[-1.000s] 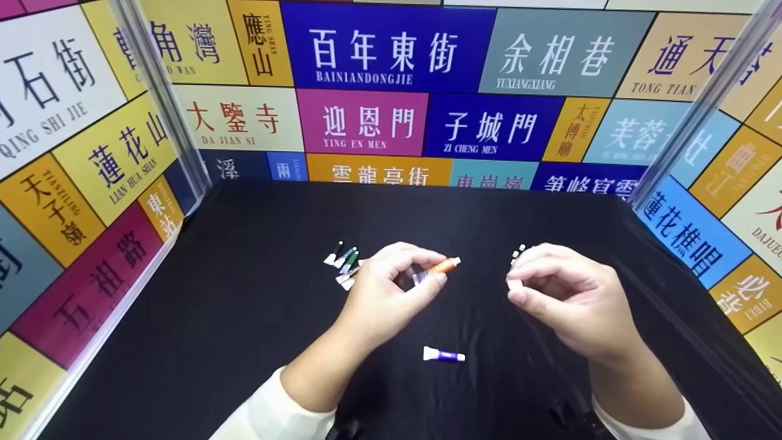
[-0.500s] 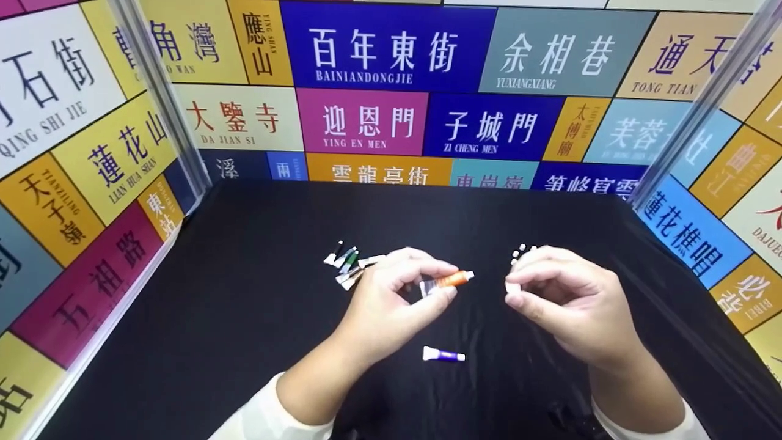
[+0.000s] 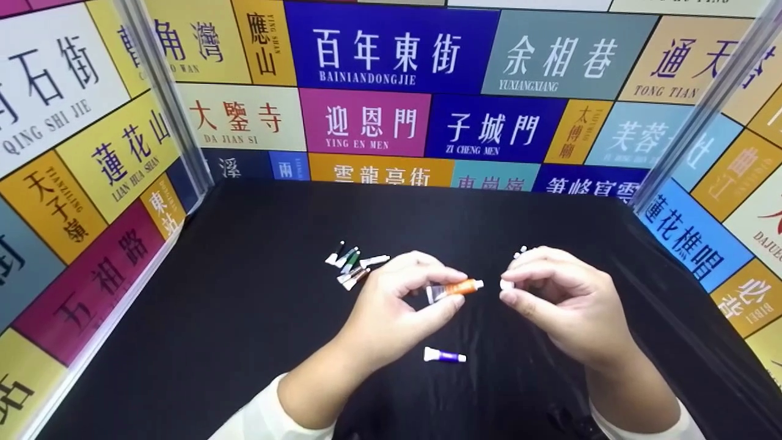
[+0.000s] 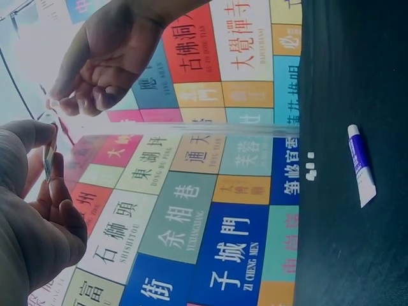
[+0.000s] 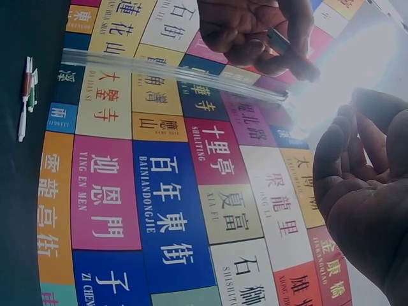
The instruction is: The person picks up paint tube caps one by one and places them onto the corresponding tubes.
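Note:
My left hand (image 3: 397,308) pinches an orange paint tube (image 3: 462,287) between thumb and fingers, its white nozzle pointing right. Across a small gap, my right hand (image 3: 568,305) holds a small white cap (image 3: 506,285) between thumb and fingertips. Both hands are raised above the black-covered table. In the left wrist view the tube in the left hand (image 4: 38,204) shows only edge-on. Bright glare hides the right hand's (image 5: 370,185) fingertips in the right wrist view. Nearer the person, a purple paint tube (image 3: 446,355) lies flat on the table.
Several paint tubes (image 3: 351,261), green, brown and black among them, lie in a loose pile left of the left hand. Small white caps (image 4: 310,167) lie on the table behind the right hand. Printed panels (image 3: 366,122) wall in the black table (image 3: 244,305) at the back and sides.
My left hand has moved right and slightly down with the orange tube. My right hand has shifted a little left with the cap, so the gap between nozzle and cap has narrowed.

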The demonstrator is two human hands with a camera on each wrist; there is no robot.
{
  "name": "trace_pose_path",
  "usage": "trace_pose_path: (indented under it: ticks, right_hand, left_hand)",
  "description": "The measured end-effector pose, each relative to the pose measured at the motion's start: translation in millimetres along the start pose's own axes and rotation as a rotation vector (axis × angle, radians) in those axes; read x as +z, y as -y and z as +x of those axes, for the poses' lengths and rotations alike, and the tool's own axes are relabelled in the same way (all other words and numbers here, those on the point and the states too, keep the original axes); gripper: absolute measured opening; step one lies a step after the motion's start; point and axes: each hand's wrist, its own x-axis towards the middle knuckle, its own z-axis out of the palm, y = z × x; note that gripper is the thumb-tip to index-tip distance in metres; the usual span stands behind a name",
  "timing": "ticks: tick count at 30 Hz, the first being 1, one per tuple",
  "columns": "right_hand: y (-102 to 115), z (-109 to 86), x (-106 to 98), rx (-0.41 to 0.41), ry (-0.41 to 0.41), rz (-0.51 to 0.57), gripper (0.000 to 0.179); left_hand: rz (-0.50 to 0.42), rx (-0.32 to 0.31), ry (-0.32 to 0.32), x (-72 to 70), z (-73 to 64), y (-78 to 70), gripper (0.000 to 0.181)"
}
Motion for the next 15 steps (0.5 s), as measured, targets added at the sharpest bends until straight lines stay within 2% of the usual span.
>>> trace_pose_path:
  ticks: [15]
  right_hand:
    - [-5.1,1.1,5.0,-0.034,0.059,-0.013,0.036]
  left_hand:
    - [-0.001,0.002,0.018,2.6,-2.3,-1.9,0.023]
